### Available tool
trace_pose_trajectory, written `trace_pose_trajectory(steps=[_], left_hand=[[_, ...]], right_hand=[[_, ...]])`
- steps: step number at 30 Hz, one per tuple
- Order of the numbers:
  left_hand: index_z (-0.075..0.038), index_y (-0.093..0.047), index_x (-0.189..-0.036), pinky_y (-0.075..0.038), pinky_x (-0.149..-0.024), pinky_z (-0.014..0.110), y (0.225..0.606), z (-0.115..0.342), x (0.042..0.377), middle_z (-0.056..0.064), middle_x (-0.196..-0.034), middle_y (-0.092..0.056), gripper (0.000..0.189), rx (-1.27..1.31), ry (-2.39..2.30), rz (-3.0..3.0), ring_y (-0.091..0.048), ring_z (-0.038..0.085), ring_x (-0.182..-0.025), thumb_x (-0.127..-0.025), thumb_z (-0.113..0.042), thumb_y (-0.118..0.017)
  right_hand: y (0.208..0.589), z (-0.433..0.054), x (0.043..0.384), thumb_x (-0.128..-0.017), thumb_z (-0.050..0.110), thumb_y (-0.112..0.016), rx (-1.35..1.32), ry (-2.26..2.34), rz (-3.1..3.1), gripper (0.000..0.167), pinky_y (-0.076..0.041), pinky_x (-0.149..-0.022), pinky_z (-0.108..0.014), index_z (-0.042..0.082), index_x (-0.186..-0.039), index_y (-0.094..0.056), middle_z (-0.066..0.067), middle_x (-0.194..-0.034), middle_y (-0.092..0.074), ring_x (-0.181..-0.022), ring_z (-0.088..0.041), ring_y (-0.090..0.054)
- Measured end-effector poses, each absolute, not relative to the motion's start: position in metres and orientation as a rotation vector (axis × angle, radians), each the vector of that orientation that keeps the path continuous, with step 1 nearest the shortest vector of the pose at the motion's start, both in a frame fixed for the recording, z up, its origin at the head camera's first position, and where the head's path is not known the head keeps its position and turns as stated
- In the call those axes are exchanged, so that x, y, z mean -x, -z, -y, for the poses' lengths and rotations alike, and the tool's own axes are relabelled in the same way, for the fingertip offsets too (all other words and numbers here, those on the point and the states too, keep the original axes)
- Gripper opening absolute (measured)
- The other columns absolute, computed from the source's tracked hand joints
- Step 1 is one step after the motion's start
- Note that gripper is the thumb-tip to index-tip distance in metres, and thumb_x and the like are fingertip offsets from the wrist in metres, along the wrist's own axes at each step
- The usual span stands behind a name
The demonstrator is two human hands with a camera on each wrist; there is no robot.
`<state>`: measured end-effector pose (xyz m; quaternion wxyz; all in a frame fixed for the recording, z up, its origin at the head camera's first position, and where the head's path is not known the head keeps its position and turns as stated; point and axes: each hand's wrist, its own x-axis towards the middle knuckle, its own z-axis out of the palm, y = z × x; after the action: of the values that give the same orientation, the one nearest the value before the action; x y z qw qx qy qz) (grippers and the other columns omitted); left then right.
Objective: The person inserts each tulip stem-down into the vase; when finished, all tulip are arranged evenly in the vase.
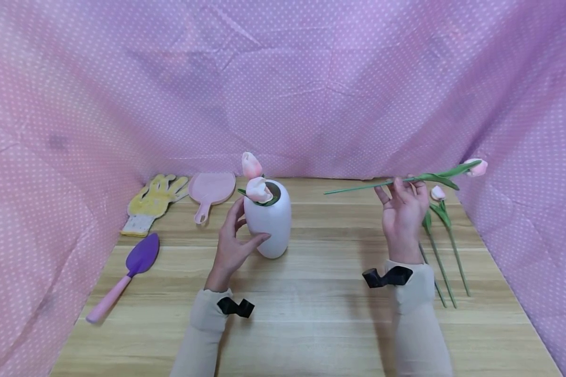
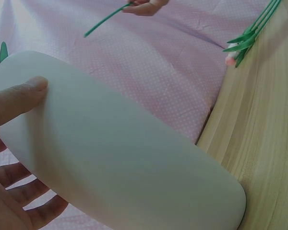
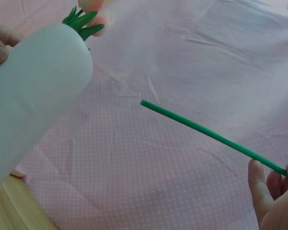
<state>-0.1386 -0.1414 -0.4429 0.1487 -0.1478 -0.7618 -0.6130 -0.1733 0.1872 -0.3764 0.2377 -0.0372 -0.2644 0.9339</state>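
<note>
A white vase (image 1: 274, 230) stands on the table, two pale pink tulips (image 1: 258, 190) showing at its mouth. My left hand (image 1: 236, 246) grips its left side, with the thumb across the front and the fingers behind; the left wrist view shows this thumb (image 2: 24, 98) on the smooth wall. To the right, my right hand (image 1: 405, 217) pinches another tulip (image 1: 476, 167) by its green stem, held above the table. That stem lies nearly level, its bare end pointing left toward the vase; the right wrist view shows the stem (image 3: 201, 129) apart from the vase.
Several more tulips (image 1: 445, 235) lie on the wooden table (image 1: 320, 324) beside and under my right forearm. On the left are a yellow-and-white glove (image 1: 148, 204), a pink pan-shaped piece (image 1: 212, 189) and a purple trowel (image 1: 141, 256) with a pink handle. Pink dotted cloth (image 1: 311, 94) surrounds the table.
</note>
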Motion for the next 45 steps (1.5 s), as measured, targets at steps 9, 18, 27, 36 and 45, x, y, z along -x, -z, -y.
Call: trace_pose_trajectory(steps=[9, 18, 27, 36, 45], left_hand=[[-0.009, -0.037, -0.152, -0.045, -0.110, 0.054, 0.444, 0.142, 0.139, 0.013, -0.152, -0.048, 0.092, 0.418, 1.773, 2.188, -0.048, 0.033, -0.139, -0.074, 0.003, -0.084], [-0.009, -0.037, -0.152, -0.045, -0.110, 0.054, 0.443, 0.142, 0.139, 0.013, -0.152, -0.048, 0.092, 0.429, 1.773, 2.184, -0.048, 0.033, -0.139, -0.074, 0.004, -0.084], [-0.009, -0.037, -0.152, -0.046, -0.109, 0.053, 0.444, 0.142, 0.140, 0.013, -0.150, -0.049, 0.093, 0.440, 1.753, 2.181, -0.049, 0.032, -0.138, -0.074, 0.003, -0.085], [-0.010, -0.037, -0.152, -0.046, -0.108, 0.053, 0.446, 0.143, 0.140, 0.014, -0.150, -0.050, 0.093, 0.433, 1.744, 2.184, -0.050, 0.033, -0.137, -0.073, 0.001, -0.086], [-0.011, -0.037, -0.152, -0.047, -0.109, 0.053, 0.448, 0.143, 0.140, 0.013, -0.151, -0.049, 0.093, 0.430, 1.731, 2.199, -0.050, 0.033, -0.138, -0.074, 0.001, -0.085]], right_hand=[[0.357, -0.166, 0.176, -0.091, -0.009, -0.061, -0.008, -2.554, 0.737, 0.017, -0.062, -0.061, -0.035, 0.003, -0.096, -0.050, -0.007, -0.082, -0.053, -0.070, -0.020, -0.058], [0.338, -0.143, 0.179, -0.092, -0.010, -0.060, -0.078, -2.554, 0.796, 0.017, -0.061, -0.058, -0.034, 0.003, -0.097, -0.050, -0.007, -0.082, -0.054, -0.068, -0.018, -0.062], [0.330, -0.125, 0.185, -0.091, -0.010, -0.062, -0.122, -2.545, 0.945, 0.019, -0.063, -0.059, -0.034, 0.004, -0.099, -0.052, -0.003, -0.083, -0.056, -0.072, -0.016, -0.065], [0.327, -0.112, 0.191, -0.091, -0.010, -0.061, -0.140, -2.553, 1.062, 0.021, -0.063, -0.060, -0.032, 0.005, -0.102, -0.051, 0.000, -0.083, -0.056, -0.075, -0.013, -0.065], [0.321, -0.099, 0.199, -0.092, -0.015, -0.056, -0.150, -2.508, 1.250, 0.029, -0.062, -0.058, -0.030, 0.013, -0.099, -0.053, 0.001, -0.083, -0.056, -0.073, -0.012, -0.063]])
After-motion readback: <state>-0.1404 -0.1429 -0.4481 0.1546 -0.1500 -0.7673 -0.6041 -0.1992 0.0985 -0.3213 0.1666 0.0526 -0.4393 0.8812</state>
